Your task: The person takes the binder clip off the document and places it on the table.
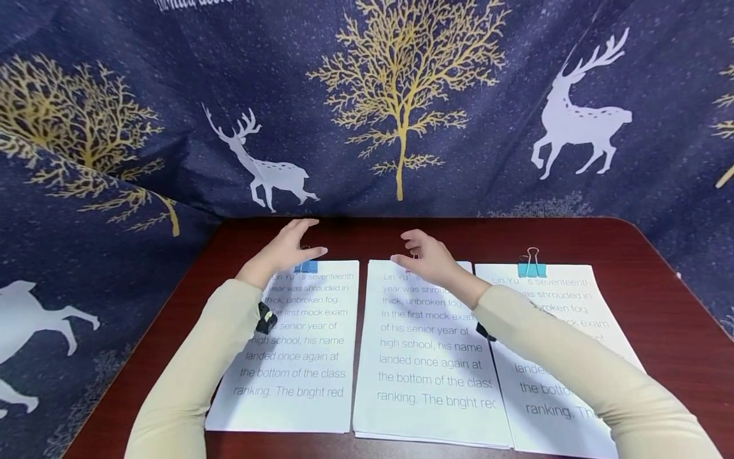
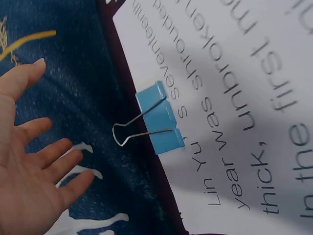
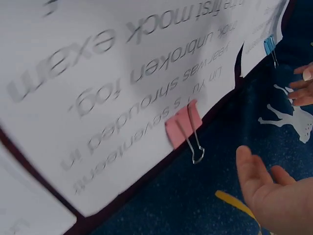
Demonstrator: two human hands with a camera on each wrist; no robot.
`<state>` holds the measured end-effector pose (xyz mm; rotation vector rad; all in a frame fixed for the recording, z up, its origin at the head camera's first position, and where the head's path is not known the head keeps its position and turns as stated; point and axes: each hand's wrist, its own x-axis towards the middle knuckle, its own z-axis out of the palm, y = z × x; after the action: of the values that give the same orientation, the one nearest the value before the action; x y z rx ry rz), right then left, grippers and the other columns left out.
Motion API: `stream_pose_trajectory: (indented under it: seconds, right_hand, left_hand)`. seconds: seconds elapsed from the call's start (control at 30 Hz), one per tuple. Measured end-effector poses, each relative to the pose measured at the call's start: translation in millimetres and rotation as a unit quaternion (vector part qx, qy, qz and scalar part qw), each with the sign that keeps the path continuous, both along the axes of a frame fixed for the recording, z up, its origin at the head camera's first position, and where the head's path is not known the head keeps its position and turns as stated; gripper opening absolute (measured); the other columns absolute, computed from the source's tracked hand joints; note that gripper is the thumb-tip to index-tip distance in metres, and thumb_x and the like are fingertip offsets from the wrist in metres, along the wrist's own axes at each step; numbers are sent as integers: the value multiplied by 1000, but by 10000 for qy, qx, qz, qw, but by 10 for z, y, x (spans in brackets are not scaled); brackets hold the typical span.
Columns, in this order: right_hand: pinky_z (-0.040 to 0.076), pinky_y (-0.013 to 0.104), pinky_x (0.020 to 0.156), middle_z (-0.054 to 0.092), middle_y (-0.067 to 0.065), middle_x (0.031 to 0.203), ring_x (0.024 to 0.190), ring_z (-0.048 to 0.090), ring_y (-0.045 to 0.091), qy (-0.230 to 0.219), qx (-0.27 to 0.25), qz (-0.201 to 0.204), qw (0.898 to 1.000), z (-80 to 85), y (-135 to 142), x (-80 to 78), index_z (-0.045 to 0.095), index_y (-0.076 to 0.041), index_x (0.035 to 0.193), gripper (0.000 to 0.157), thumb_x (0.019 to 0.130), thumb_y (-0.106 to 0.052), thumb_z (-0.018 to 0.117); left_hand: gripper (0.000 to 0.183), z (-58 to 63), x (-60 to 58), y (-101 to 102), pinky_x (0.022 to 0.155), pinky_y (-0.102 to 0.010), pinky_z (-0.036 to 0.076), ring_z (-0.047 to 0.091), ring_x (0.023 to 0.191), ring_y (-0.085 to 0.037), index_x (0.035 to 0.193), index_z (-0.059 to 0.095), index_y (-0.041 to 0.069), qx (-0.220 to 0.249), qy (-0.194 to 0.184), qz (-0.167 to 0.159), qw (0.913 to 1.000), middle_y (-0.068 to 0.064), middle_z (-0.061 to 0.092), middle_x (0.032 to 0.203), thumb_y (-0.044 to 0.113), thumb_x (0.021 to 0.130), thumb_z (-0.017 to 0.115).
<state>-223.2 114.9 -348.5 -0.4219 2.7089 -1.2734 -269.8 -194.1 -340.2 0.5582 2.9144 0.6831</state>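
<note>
My left hand [image 1: 285, 247] hovers over the top edge of the left paper stack [image 1: 309, 412], fingers extended and holding nothing. A blue binder clip [image 2: 159, 120] grips that stack's top edge, its wire handles pointing away from the text; the left wrist view shows the palm apart from it. Above the top of the middle stack [image 1: 430, 421] is my right hand [image 1: 434, 260], with loosely bent fingers and nothing between them. It partly covers a pink binder clip [image 3: 184, 126] in the head view. The right wrist view shows that clip fixed on the paper edge, apart from the fingers.
A third printed stack [image 1: 568, 382] with a teal binder clip [image 1: 532, 270] lies at the right, partly under my right sleeve [image 1: 573, 357]. All three lie side by side on a dark red table [image 1: 367, 239]. Behind it hangs a blue cloth [image 1: 459, 185] with deer and trees.
</note>
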Motion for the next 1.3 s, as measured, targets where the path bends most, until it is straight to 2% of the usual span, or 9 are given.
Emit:
stream_pose_trajectory:
  seconds: [0.13,0.23,0.43,0.6,0.97,1.1,1.3]
  right_hand:
    - [48,44,97,55,22,128,117,54,33,-316,-285,-26,9991,-54,-75,-70,42,-1,137,54,92,-23,61]
    - [50,42,94,58,21,122,111,57,31,-375,-436,-49,9983,-105,-120,-120,44,1,135,50,92,-20,61]
    - [50,40,94,61,22,117,107,58,30,-582,-743,-74,9955,-185,-232,-231,48,5,132,46,92,-15,60]
    - [51,36,91,62,23,114,103,60,29,-694,-995,-58,9926,-253,-338,-302,51,8,128,42,91,-11,60]
    - [56,31,83,65,24,111,97,65,29,-1177,-1211,-111,9856,-431,-618,-374,55,11,121,37,91,-11,60]
    - [56,30,83,66,21,109,94,66,26,-1385,-965,-294,9852,-497,-689,-395,56,8,120,36,91,-13,61]
    - [55,31,85,67,21,108,96,68,28,-1720,-961,-444,9794,-496,-790,-431,54,7,121,37,91,-12,62]
  left_hand:
    - [69,-32,-115,-59,109,-55,32,33,133,-42,145,31,0,310,-340,53,9989,-26,30,147,32,92,62]
    - [65,-59,-173,-112,109,-55,33,36,131,-45,143,33,-4,548,-544,124,9969,-29,35,144,28,93,61]
    - [61,-100,-219,-197,108,-53,34,39,130,-44,139,35,-8,859,-948,469,9907,-31,40,140,27,94,57]
    - [59,-149,-261,-235,106,-53,36,44,125,-42,137,39,-9,989,-1024,677,9875,-31,46,134,29,95,56]
    - [59,-257,-292,-328,106,-49,40,49,123,-41,136,39,-8,1252,-1636,962,9738,-28,46,136,36,98,50]
    - [59,-305,-313,-339,107,-48,40,48,124,-41,134,41,-8,1249,-1825,978,9703,-28,45,138,37,98,49]
    - [55,-366,-337,-338,106,-49,40,49,124,-41,133,43,-11,1236,-1865,949,9700,-29,48,135,33,100,47]
